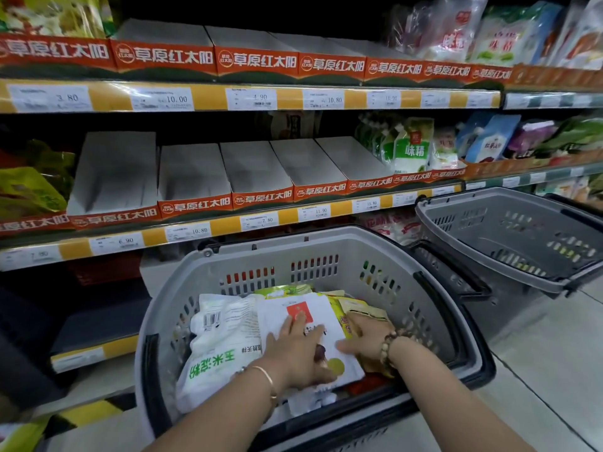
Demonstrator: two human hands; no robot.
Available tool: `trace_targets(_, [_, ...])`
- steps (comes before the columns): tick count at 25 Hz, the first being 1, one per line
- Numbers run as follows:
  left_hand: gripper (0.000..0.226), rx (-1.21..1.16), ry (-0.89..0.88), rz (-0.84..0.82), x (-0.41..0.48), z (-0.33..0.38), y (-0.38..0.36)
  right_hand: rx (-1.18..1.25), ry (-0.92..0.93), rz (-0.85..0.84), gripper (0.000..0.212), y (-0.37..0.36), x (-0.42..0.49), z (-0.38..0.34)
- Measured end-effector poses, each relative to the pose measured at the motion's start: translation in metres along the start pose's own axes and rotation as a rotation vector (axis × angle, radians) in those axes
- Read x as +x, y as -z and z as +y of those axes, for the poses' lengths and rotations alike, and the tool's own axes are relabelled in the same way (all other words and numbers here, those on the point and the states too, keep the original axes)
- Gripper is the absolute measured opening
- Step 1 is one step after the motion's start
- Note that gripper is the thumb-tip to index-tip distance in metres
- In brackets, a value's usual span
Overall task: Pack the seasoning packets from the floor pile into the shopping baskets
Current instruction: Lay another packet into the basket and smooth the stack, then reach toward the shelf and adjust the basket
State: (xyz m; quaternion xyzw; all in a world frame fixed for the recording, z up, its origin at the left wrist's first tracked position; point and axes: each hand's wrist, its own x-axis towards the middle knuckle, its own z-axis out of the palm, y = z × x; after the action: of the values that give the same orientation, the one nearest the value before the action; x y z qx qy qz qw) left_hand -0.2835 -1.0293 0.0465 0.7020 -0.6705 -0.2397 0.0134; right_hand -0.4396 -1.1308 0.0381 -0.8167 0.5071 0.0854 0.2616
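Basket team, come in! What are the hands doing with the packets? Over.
Left hand flat on white packet. Right hand resting on gold packet beside it. Grey basket part full. Nothing in the way.

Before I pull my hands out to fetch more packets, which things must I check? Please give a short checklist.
1. Left hand lies flat on the white packet: ok.
2. Right hand rests on the gold packet, gripping nothing: ok.
3. Packets sit below the rim of the near basket: ok.
4. Far basket has room inside: ok.
5. Floor pile within reach: cannot tell, out of view.
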Motion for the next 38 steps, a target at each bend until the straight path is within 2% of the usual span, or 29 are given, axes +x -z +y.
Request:
trace_targets(2, [0.095, 0.106, -0.029, -0.085, 0.009, 0.005, -0.007, -0.146, 0.02, -0.153, 0.089, -0.002, 0.0, 0.002])
trace_targets(4, [0.101, 0.169, -0.021, -0.125, 0.014, 0.009, -0.012, -0.196, -0.015, -0.212, 0.095, -0.005, 0.0, 0.002])
trace_targets(7, [0.105, 0.216, 0.0, -0.122, 0.016, 0.011, -0.02, -0.219, -0.063, -0.199, 0.104, -0.007, -0.001, -0.001])
trace_targets(13, [0.106, 0.236, -0.02, -0.113, 0.02, 0.01, -0.023, -0.363, -0.119, -0.299, 0.096, -0.005, -0.001, -0.002])
trace_targets(19, [0.102, 0.163, -0.06, -0.127, 0.014, 0.006, -0.014, -0.301, -0.089, -0.244, 0.101, -0.006, 0.0, 0.001])
trace_targets(23, [0.082, 0.025, -0.126, -0.008, -0.005, -0.009, 0.01, -0.058, 0.034, -0.005, 0.11, 0.0, -0.005, -0.008])
trace_targets(25, [0.076, -0.064, -0.111, 0.09, -0.021, -0.025, 0.022, 0.01, 0.096, 0.156, 0.104, 0.002, -0.008, -0.016])
trace_targets(27, [0.07, -0.163, -0.088, 0.201, -0.04, -0.044, 0.034, -0.059, 0.143, 0.251, 0.093, 0.004, -0.009, -0.025])
trace_targets(31, [0.059, -0.257, -0.012, 0.435, -0.085, -0.091, 0.06, -0.115, 0.272, 0.326, 0.076, 0.013, -0.013, -0.073])
trace_targets(36, [0.059, -0.2, 0.155, 0.569, -0.152, -0.157, 0.092, -0.107, 0.675, 0.36, 0.068, 0.002, -0.018, -0.217])
trace_targets(38, [0.061, -0.2, 0.231, 0.612, -0.188, -0.185, 0.1, -0.095, 0.805, 0.315, 0.066, -0.015, -0.02, -0.273])
